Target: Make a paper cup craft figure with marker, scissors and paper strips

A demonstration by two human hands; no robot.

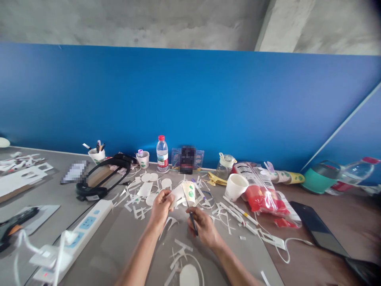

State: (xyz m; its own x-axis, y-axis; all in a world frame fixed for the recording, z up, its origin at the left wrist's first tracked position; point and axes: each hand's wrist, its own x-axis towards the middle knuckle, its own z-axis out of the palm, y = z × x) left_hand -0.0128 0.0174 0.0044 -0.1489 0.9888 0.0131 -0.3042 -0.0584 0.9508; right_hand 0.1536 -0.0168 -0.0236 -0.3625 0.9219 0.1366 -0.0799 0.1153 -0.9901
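In my left hand (163,204) is a piece of white paper (177,193), pinched between thumb and fingers. My right hand (204,225) is closed around black-handled scissors (193,219), their blades pointing up and away from me beside the paper's right edge. Whether the blades touch the paper I cannot tell. Just behind stands a paper cup (190,193) with green leaf prints. White paper offcuts (139,210) and several round paper discs (166,183) lie around both hands. Close to me on the table is an oval white paper piece (189,275).
To the left are a power strip (86,228), a black headset (98,186) and a glue gun (18,222). Along the blue partition stand a water bottle (162,155) and a glass jar (225,165). A white cup (236,186), red-filled plastic bags (262,194) and a phone (317,228) lie right.
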